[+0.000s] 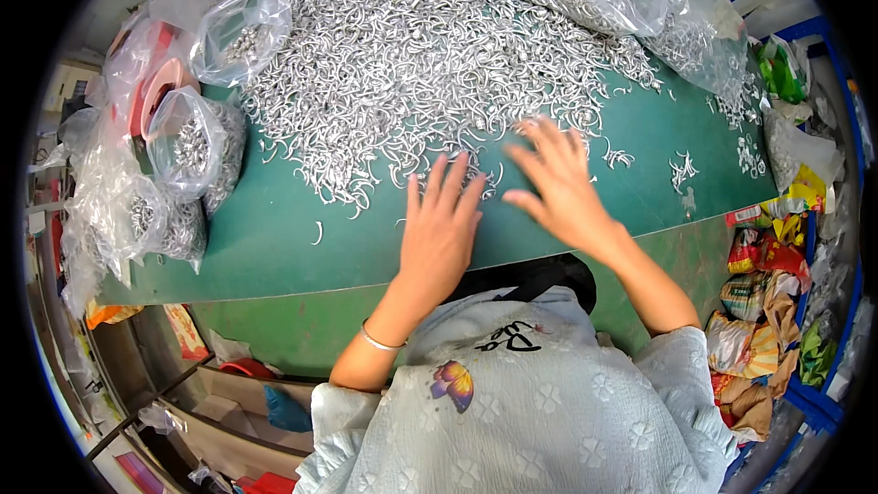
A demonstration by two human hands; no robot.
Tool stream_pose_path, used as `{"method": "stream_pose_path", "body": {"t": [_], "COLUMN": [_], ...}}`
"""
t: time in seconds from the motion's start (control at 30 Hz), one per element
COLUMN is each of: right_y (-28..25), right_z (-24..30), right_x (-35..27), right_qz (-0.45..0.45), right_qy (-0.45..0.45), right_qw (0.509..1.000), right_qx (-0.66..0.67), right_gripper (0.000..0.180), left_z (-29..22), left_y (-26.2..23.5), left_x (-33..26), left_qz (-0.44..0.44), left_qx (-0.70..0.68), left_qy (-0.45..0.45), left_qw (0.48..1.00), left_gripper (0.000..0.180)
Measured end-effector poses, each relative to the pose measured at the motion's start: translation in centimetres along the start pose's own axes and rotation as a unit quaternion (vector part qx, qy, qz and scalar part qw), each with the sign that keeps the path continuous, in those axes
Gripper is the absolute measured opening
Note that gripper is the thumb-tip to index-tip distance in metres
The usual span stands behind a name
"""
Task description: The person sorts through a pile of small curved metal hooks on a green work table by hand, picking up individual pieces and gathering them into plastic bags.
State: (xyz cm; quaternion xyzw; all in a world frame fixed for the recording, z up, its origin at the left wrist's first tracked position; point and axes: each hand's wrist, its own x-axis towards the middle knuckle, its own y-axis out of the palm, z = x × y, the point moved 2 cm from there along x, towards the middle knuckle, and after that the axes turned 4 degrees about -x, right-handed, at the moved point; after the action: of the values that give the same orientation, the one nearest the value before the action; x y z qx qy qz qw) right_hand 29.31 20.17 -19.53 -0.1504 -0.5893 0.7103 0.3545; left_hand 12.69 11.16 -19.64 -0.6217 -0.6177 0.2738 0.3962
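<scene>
Resting flat on green table, left hand and right hand, fingers spread, touching metal hook pile edge.

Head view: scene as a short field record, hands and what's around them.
surface: green table mat
main item: large heap of small curved silver metal pieces across the far half of the mat
left hand: flat, fingers spread, at the near edge of the heap, no grip on anything
right hand: flat, fingers spread, blurred, over loose pieces at the heap's edge
left side: clear plastic bags holding the same pieces
right side: crumpled wrappers
wrist: thin bracelet on the left
</scene>
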Motion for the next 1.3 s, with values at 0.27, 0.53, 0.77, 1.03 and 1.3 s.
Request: {"method": "stream_pose_path", "body": {"t": [0.27, 0.53, 0.77, 1.03, 1.3], "right_y": [-1.2, -1.5, -2.7, 0.2, -0.2], "right_z": [-1.8, -2.7, -3.9, 1.3, 0.4], "right_x": [-1.4, -2.3, -2.2, -1.3, 1.8], "right_qz": [0.095, -0.024, -0.09, -0.079, -0.108], "right_qy": [-0.182, 0.003, 0.029, -0.037, -0.017], "right_qw": [0.971, 0.999, 0.996, 0.996, 0.991], "right_qx": [0.122, 0.046, 0.004, 0.01, 0.072], "right_gripper": [0.039, 0.038, 0.027, 0.014, 0.015], "left_z": [1.7, 0.0, 1.8, 1.3, -2.8], "left_y": [-1.3, 0.4, -0.7, -1.5, 1.7], "left_x": [-1.9, -0.9, -2.8, -2.8, -2.6], "left_qz": [-0.002, 0.033, -0.001, -0.069, -0.061], "left_qx": [0.095, 0.08, 0.085, 0.01, -0.082], "left_qy": [-0.05, 0.0, -0.042, -0.051, 0.009], "left_qw": [0.994, 0.996, 0.995, 0.996, 0.995], "left_gripper": [0.047, 0.048, 0.044, 0.037, 0.033]}}
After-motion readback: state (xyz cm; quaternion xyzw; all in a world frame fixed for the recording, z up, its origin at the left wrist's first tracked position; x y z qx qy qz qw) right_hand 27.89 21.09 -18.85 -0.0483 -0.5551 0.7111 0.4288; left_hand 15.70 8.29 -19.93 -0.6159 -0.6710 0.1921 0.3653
